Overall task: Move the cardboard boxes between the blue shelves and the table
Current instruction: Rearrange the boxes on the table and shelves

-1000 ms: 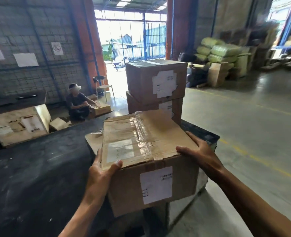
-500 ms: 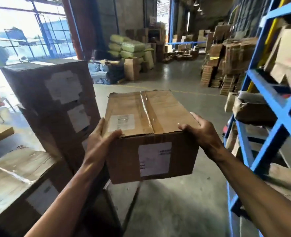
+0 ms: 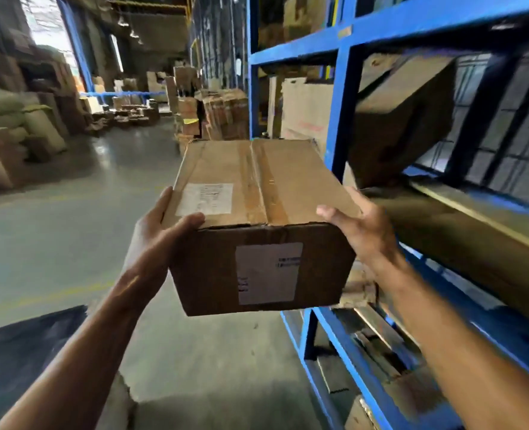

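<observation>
head view: we look down along our two bare forearms at one cardboard box [image 3: 257,187], carried in the air above the grey concrete floor [image 3: 70,231].
cardboard box: brown and closed, with a taped seam [image 3: 257,178] running down the middle of its top. it is roughly level. it touches neither the rack nor the table, and its right side is just beside the blue frame.
labels: a white label [image 3: 268,273] is on the near face and a paler label [image 3: 205,198] on the top left. we cannot read the print on either.
left hand [image 3: 157,240]: holds the box at its near left corner, thumb laid over the top edge and palm against the left side. the fingers are hidden behind the box.
right hand [image 3: 365,231]: holds the near right corner, thumb on the top edge and palm pressed to the right side. the other fingers are out of sight.
blue shelves [image 3: 341,119]: fill the right of the view, uprights and beams blurred.
on the shelves: a tilted brown carton [image 3: 403,119] leans at the upper level, long flat cardboard [image 3: 474,240] lies on the level below it, and more cardboard sits lower down.
table [image 3: 18,352]: only a dark corner shows at the lower left, well apart from the box.
background: stacked cartons [image 3: 223,116] stand down the aisle and pale sacks [image 3: 2,110] are piled at the far left.
</observation>
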A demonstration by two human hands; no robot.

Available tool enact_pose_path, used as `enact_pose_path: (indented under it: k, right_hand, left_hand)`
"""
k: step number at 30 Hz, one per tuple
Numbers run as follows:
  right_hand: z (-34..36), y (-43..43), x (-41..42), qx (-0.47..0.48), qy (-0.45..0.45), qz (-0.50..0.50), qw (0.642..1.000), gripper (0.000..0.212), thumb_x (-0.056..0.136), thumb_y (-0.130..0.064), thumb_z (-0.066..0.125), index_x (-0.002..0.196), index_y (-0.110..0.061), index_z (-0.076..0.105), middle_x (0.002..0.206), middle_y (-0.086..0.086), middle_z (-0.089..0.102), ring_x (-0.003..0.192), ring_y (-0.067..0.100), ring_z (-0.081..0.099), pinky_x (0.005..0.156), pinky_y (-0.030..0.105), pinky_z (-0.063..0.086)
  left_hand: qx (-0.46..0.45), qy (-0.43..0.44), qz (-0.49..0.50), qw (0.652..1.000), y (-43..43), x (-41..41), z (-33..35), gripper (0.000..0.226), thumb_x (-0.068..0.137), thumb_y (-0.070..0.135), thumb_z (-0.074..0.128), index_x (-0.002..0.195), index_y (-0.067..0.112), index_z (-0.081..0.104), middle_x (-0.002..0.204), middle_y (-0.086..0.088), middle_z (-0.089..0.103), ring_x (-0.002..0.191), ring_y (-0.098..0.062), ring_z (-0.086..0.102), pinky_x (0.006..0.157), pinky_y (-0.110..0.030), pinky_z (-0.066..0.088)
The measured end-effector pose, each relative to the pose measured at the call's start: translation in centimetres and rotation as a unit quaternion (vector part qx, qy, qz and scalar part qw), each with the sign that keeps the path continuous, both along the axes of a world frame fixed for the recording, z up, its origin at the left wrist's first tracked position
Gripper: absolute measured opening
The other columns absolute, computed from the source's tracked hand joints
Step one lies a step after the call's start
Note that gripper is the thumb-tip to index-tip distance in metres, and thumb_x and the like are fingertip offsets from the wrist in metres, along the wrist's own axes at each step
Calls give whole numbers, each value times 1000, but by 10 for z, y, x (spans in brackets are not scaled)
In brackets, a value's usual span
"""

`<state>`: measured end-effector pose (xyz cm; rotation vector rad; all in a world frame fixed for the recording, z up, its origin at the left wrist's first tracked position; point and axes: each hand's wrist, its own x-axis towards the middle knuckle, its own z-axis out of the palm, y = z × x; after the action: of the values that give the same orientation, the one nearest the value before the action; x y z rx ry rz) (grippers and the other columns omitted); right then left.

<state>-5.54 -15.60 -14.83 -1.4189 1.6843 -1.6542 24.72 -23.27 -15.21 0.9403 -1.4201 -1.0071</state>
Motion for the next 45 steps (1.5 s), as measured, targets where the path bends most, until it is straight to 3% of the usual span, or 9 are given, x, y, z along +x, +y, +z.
enact_pose_path:
  k: [9, 15, 17, 24, 29, 35, 40, 43, 45]
  right_hand:
    - [14, 89, -92, -18, 22, -178, 984, 27, 80, -35, 80, 103, -40, 67, 91, -27, 73, 88, -6, 68, 71, 15, 49]
    - [34, 123, -145, -25, 33, -262, 964, 31, 81, -37, 79, 108, -40, 64, 93, -21, 71, 87, -4, 67, 88, 35, 56]
    - [39, 134, -157, -46, 29, -290, 955, 50, 80, -35, 80, 127, -33, 61, 98, -24, 68, 90, -5, 65, 87, 29, 54]
    - [45, 205, -209, -62, 19, -437, 897, 43, 74, -39, 81, 114, -27, 69, 99, -8, 77, 91, 8, 72, 79, 28, 54]
    - [40, 248, -234, -58, 16, -552, 831, 32, 82, -28, 79, 112, -20, 71, 96, -9, 75, 72, -16, 62, 62, 3, 43]
    - [44, 245, -248, -40, 33, -598, 800, 40, 78, -44, 79, 114, -30, 70, 98, -17, 75, 93, -5, 68, 86, 21, 53]
    - [41, 231, -245, -76, 43, -623, 777, 49, 76, -59, 76, 118, -36, 64, 107, -23, 70, 103, -11, 63, 97, 20, 48]
    - [40, 227, -239, -66, 123, -662, 736, 68, 83, -61, 66, 138, -23, 52, 130, -20, 60, 121, -11, 52, 95, 1, 36]
    - [31, 225, -235, -20, 219, -710, 669, 95, 84, -68, 58, 156, -13, 29, 158, 0, 35, 147, 12, 30, 117, 18, 26]
  left_hand:
    - [-17, 37, -215, 976, -22, -146, 1, 93, 57, 43, 81, 143, 29, 48, 112, 19, 73, 109, -3, 67, 96, -24, 49]
    - [-26, 45, -291, 955, -29, -230, 27, 105, 60, 41, 82, 153, 19, 38, 116, 16, 72, 111, -6, 67, 102, -30, 49]
    - [-25, 50, -314, 948, -27, -257, 35, 101, 63, 39, 82, 153, 22, 39, 123, 9, 69, 112, -9, 66, 104, -31, 48]
    - [-16, 35, -447, 894, -7, -403, 48, 93, 64, 36, 82, 148, 16, 47, 124, 13, 67, 111, -2, 65, 103, -24, 45]
    - [19, 17, -566, 824, 23, -501, 49, 79, 65, 28, 84, 139, 18, 57, 121, 6, 71, 114, -10, 66, 103, -27, 46]
    - [25, 32, -584, 810, 17, -555, 54, 78, 62, 40, 86, 135, 25, 62, 124, 8, 69, 115, -11, 65, 103, -28, 48]
    - [-45, 90, -552, 828, 18, -559, 44, 50, 92, 26, 69, 140, 20, 57, 123, 19, 64, 106, 20, 56, 86, -1, 42]
    - [-117, 127, -502, 847, 23, -554, 34, 57, 94, 32, 66, 147, 18, 49, 148, 6, 50, 134, 5, 45, 106, -8, 35]
    - [-238, 123, -450, 852, 27, -550, 22, 73, 93, 36, 66, 154, 15, 33, 164, 2, 23, 151, -7, 20, 120, -17, 19]
